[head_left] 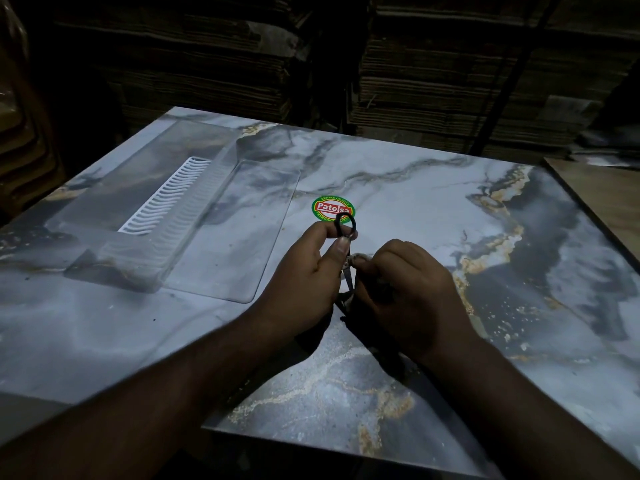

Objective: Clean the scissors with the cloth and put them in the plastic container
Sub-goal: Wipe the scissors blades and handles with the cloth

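- The left hand [313,268] pinches the scissors [346,251] by the black handle loop, thumb and forefinger curled round it, just below the round green sticker [332,209] at the centre of the frame.
- The right hand [408,292] is curled against the metal blades; a pale scrap at its fingertips looks like the cloth [362,258], though most of it is hidden in the fist and the dim light makes it hard to be sure.
- Judged from this, the wiping step is under way and not yet finished: the scissors are held above the marbled desk [450,209], between both hands.
- The clear plastic container [145,216] lies at the left of the frame, well apart from the hands, with a white ribbed insert [166,195] inside and its flat lid [242,230] beside it.
- No scissors can be made out in it, so the placing step remains.
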A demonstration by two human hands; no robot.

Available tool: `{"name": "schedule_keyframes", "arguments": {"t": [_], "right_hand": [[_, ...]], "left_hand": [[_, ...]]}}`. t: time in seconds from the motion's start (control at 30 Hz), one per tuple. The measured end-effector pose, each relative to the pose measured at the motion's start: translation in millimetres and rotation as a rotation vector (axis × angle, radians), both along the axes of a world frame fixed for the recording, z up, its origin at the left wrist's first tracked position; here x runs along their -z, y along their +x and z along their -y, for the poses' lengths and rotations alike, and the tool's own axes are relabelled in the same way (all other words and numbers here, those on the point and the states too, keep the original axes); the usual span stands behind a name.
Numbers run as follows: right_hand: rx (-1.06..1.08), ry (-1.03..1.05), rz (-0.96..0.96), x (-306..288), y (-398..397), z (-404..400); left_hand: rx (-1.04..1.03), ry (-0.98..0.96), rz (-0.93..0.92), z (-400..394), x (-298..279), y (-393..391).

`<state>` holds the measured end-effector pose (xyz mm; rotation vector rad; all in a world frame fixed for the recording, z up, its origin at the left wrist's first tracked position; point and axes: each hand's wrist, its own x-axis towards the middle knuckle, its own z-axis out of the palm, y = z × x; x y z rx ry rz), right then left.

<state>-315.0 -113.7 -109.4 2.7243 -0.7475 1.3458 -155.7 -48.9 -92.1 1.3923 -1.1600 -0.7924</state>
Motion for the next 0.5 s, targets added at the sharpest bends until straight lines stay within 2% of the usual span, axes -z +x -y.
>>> {"name": "schedule_keyframes", "arguments": {"t": [0.13,0.2,0.37,0.5], "right_hand": [[0.038,0.057,0.008,-2.4,-4.1,-1.1],[0.040,0.171,0.047,-5.4,-7.7,-1.4],[0.060,0.495,0.387,-18.4,-16.3,2.4],[0.041,0.472,0.353,-18.2,-15.1,1.9]], "left_hand": [[-0.002,0.021,-0.054,2.6,1.1,-0.8],[0.008,0.008,-0.059,1.2,-1.2,-2.3],[-0.010,0.050,-0.173,0.2,-4.5,0.1],[0.003,0.040,-0.099,3.7,-3.1,2.7]]}}
